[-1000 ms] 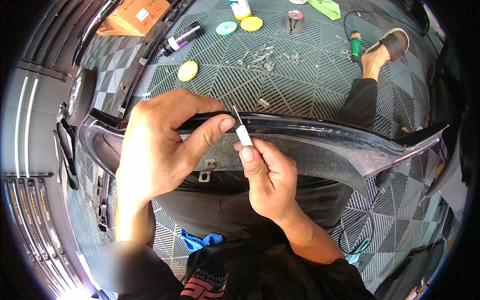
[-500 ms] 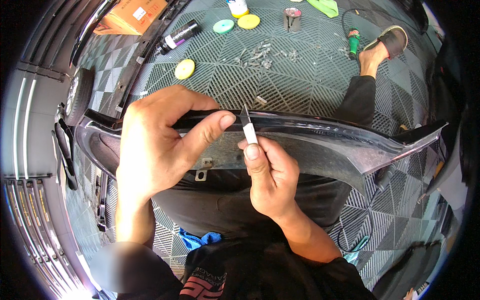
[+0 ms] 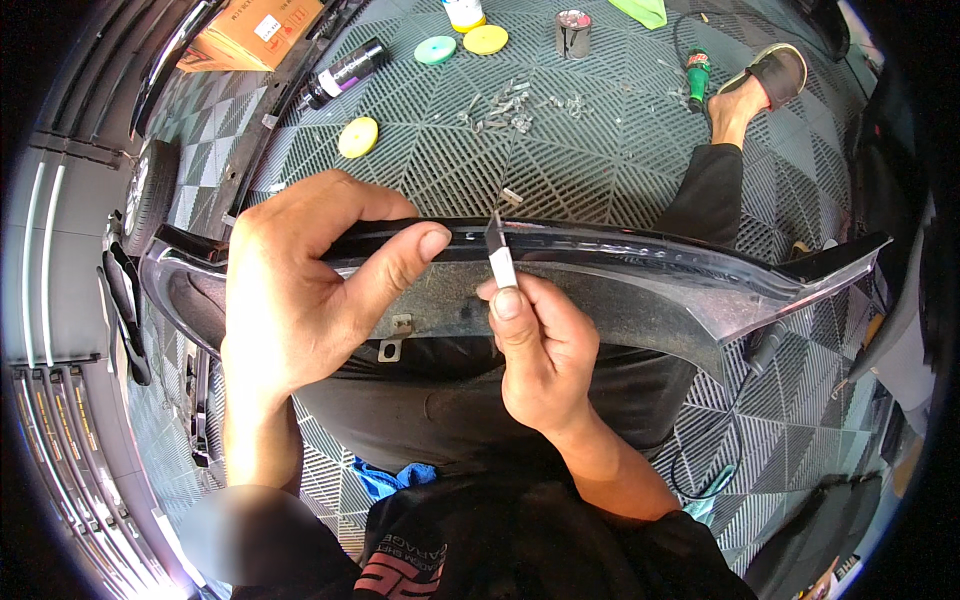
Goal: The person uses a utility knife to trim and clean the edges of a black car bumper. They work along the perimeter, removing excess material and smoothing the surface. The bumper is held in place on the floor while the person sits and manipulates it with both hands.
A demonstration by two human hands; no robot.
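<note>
A long, curved, glossy black car trim panel, resembling a spoiler, lies crosswise over my lap. My left hand grips its far edge left of the middle, with the thumb on the near side and the fingers curled over the edge, partly hidden. In my right hand is a craft knife with a pale handle and a slim pointed blade. Thumb and fingers pinch the handle. The blade points away from me at the panel's far edge, a short way right of my left thumb; whether it touches cannot be made out.
Grey shreds lie on the grated floor ahead, near yellow pads, a black bottle, a tin can and a green bottle. A cardboard box stands far left. A blue cloth is beside my lap.
The gap between my left thumb and the knife has widened a little. Panel and floor things appear slightly farther left in the view. Both grips look the same.
</note>
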